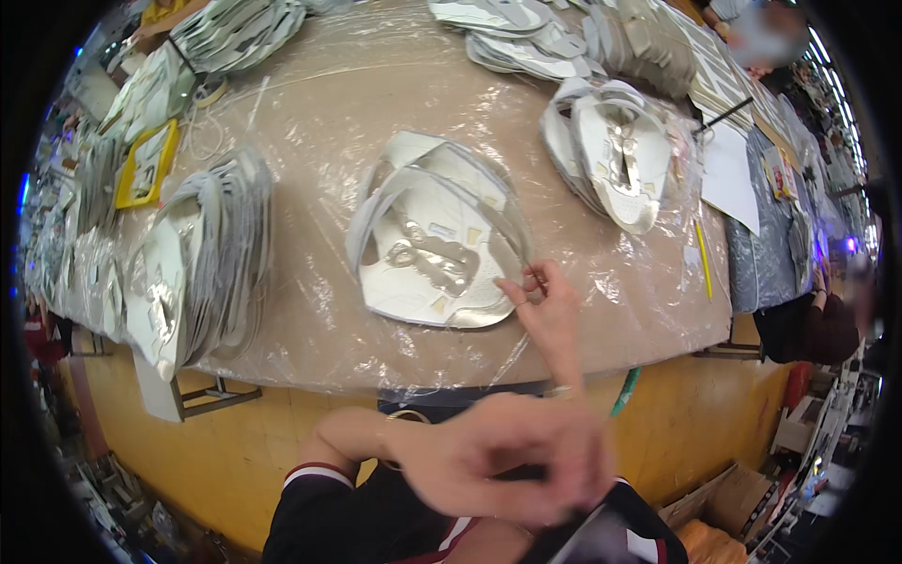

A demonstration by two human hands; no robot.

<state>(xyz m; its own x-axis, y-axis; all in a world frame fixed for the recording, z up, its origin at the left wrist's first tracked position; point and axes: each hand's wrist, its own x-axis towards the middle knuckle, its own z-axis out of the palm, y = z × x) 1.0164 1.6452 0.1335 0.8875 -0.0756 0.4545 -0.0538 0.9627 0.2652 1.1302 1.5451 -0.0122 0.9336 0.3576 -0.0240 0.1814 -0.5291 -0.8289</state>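
Two white-and-grey shoe uppers [427, 211] with gold trim lie overlapping on the plastic-covered table before me. My right hand [550, 305] is at their right edge. Its thumb rests over the upper's rim and its bent fingers grip that edge. Close to the camera, my left hand [512, 461] is raised in front of my body, away from the uppers. Its fingers curl round and look closed, though blurred. A dark grey shape below its fingertips is too smeared to name, and whether the hand holds it is unclear.
A stack of shoe uppers [221, 254] stands left; a smaller pile [625, 155] lies right. More stacks [526, 38] sit at the far side. A yellow tray [147, 164], a yellow pencil-like stick [704, 260] and a white sheet [730, 179] lie toward the sides. Other people work around the table.
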